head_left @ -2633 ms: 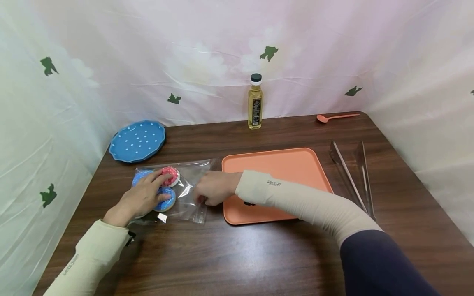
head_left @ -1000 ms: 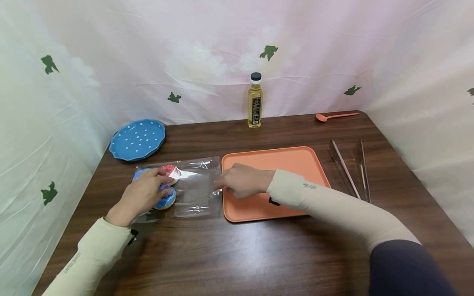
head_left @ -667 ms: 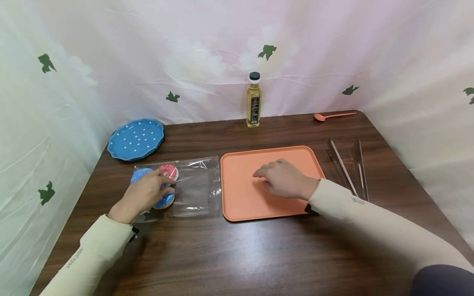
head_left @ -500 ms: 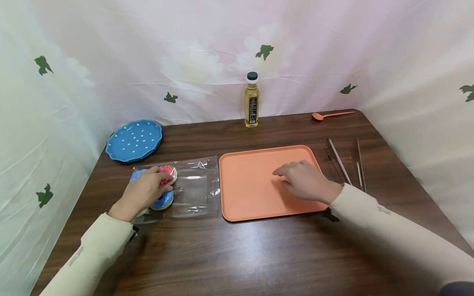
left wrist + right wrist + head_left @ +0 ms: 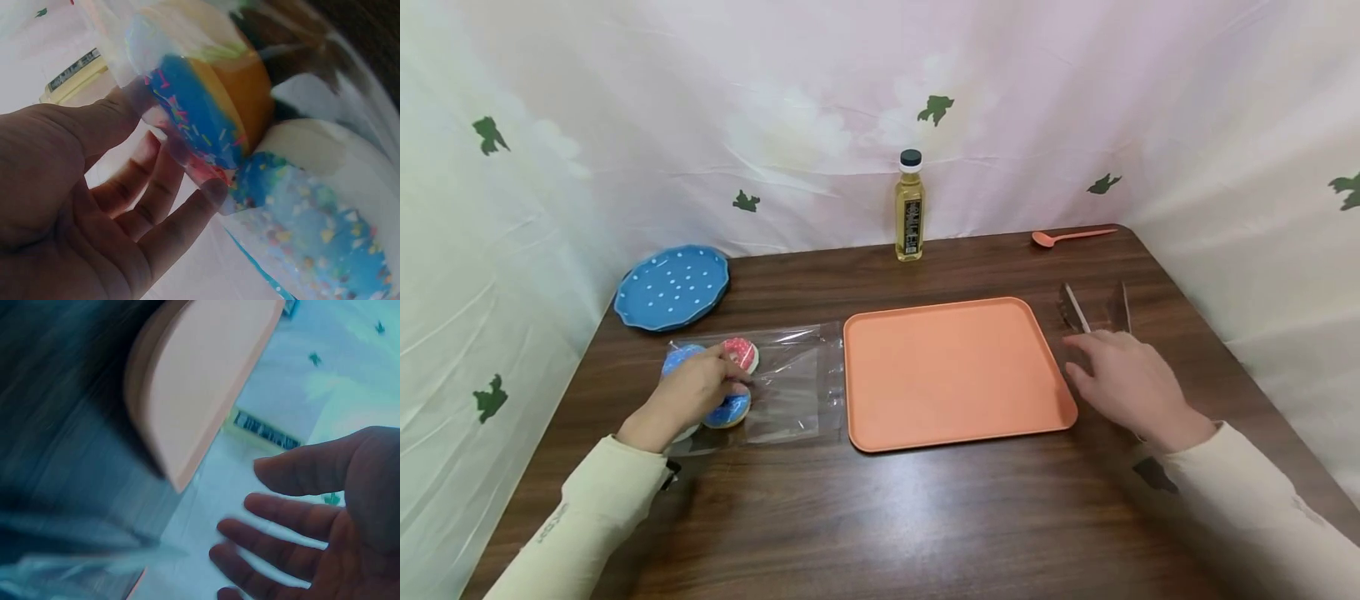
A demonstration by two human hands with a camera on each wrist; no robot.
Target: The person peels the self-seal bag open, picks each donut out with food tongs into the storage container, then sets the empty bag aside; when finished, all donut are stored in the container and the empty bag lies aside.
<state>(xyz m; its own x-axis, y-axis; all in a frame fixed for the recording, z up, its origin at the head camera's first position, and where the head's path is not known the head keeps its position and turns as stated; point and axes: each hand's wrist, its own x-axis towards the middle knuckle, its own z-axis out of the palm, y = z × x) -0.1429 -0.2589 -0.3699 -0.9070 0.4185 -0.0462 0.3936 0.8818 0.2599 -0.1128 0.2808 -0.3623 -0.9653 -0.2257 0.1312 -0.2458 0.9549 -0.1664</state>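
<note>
The head view looks from above the worktop's (image 5: 775,533) near side, forward and down to its far edge and the curtain (image 5: 820,75), widest of the three; the left wrist view, tilted, sits close behind the left fingers (image 5: 178,232) and faces the doughnuts (image 5: 203,122), shared with the head view; the right wrist view, also tilted, looks past the right fingers (image 5: 294,515) toward the tray (image 5: 187,381), which the head view shares; all three catch the bottle (image 5: 910,212).

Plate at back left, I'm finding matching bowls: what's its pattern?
White dots on blue; the plate shows best in the head view.
</note>
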